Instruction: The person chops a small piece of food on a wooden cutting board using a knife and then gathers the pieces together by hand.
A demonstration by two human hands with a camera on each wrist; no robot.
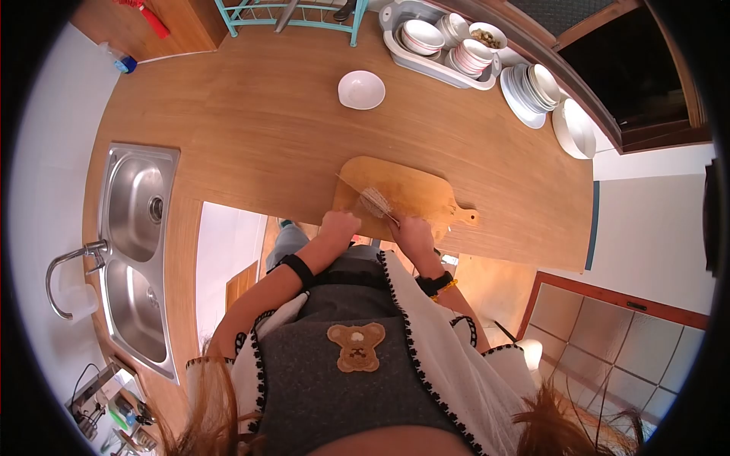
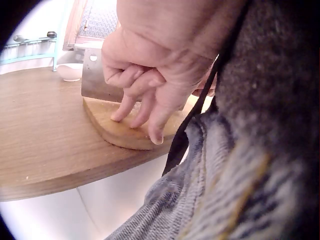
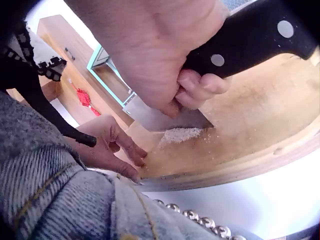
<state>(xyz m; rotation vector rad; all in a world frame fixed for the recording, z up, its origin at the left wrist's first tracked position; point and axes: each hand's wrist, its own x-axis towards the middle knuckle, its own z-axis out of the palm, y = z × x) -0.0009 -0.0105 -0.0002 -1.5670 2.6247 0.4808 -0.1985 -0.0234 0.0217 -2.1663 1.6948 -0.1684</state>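
My right hand (image 1: 414, 237) grips the black riveted handle of a cleaver (image 3: 147, 116), fingers curled round it close to the blade. The wide metal blade stands on edge on a wooden cutting board (image 1: 411, 186). Finely chopped white bits (image 3: 181, 135) lie in a small heap along the blade's near side. My left hand (image 1: 340, 226) is at the board's near left end. In the left wrist view its lower fingers (image 2: 145, 110) reach straight down with their tips on the board, beside the blade, while the others are bent above.
A white bowl (image 1: 361, 90) sits farther back on the wooden counter (image 1: 251, 129). A dish basin (image 1: 437, 67) with stacked bowls, plates (image 1: 522, 95) and a large white bowl (image 1: 574, 129) line the back right. The double sink (image 1: 137, 197) is at left; a turquoise rack (image 1: 296, 23) stands behind.
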